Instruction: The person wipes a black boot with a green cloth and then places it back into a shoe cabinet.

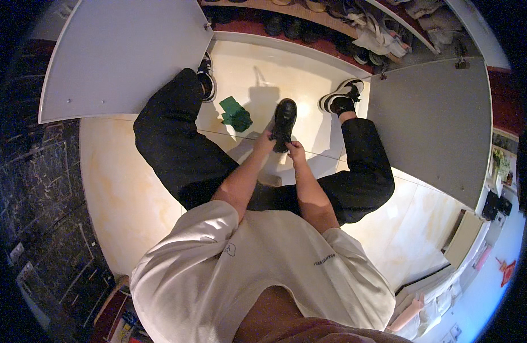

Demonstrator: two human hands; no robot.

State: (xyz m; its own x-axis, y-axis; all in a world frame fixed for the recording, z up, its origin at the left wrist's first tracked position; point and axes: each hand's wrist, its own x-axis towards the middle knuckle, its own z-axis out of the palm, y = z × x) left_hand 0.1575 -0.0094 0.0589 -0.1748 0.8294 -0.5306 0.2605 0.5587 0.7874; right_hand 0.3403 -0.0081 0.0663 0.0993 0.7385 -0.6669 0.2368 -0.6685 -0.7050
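Note:
A black lace-up shoe [285, 115] is in front of me between my feet, its toe pointing away. My left hand [265, 143] pinches the left side of the shoe near its heel end. On the opposite side, the fingers of my right hand [296, 151] grip the shoe's edge at the same end. Whether the fingers have the laces or the collar is too small to tell. Left of the shoe, a crumpled green cloth [237, 116] lies on the tiled floor [242, 60].
Two grey cabinet doors, left [126, 55] and right [434, 124], stand swung out on either side. Behind them, a shoe cabinet shelf [289, 10] holds several shoes and bags. My feet wear black-and-white sneakers, left [207, 79] and right [342, 94], near the doors.

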